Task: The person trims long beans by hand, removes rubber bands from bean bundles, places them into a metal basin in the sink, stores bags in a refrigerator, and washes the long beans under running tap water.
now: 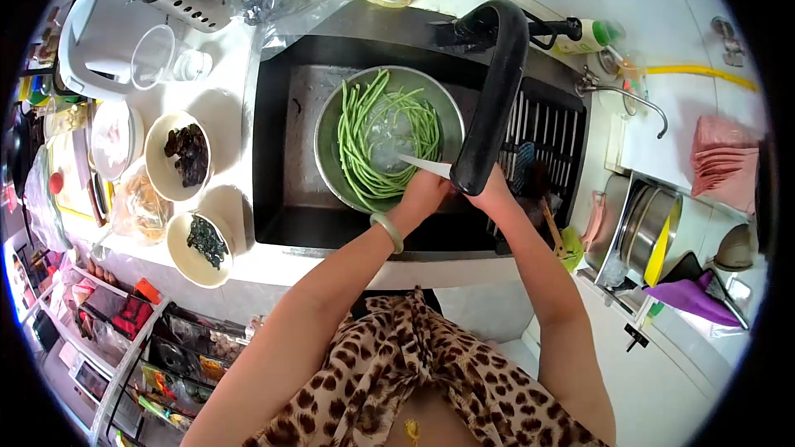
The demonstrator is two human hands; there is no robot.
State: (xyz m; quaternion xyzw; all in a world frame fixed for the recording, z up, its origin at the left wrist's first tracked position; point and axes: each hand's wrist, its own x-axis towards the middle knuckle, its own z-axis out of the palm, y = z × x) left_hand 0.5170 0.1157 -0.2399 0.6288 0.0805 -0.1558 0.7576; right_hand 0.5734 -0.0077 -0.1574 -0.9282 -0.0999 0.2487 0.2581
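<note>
A metal bowl (325, 167) stands in the dark sink (291, 190) with many long green beans (358, 141) in water. A white water stream (426, 167) runs from the black faucet (499, 91) into the bowl, with bubbles where it lands. My left hand (424, 196), with a pale bangle at the wrist, is by the bowl's near right rim, its fingers curled in. Anything inside them is hidden. Close beside it is my right hand (493, 194), partly behind the faucet's spout; its fingers are covered.
Left of the sink stand a bowl of dark soaked pieces (187, 156), a bowl of dark green leaves (207, 242) and a plastic bag (141, 207). A black rack (542, 128) fills the sink's right side. Pans (650, 232) stand at the right.
</note>
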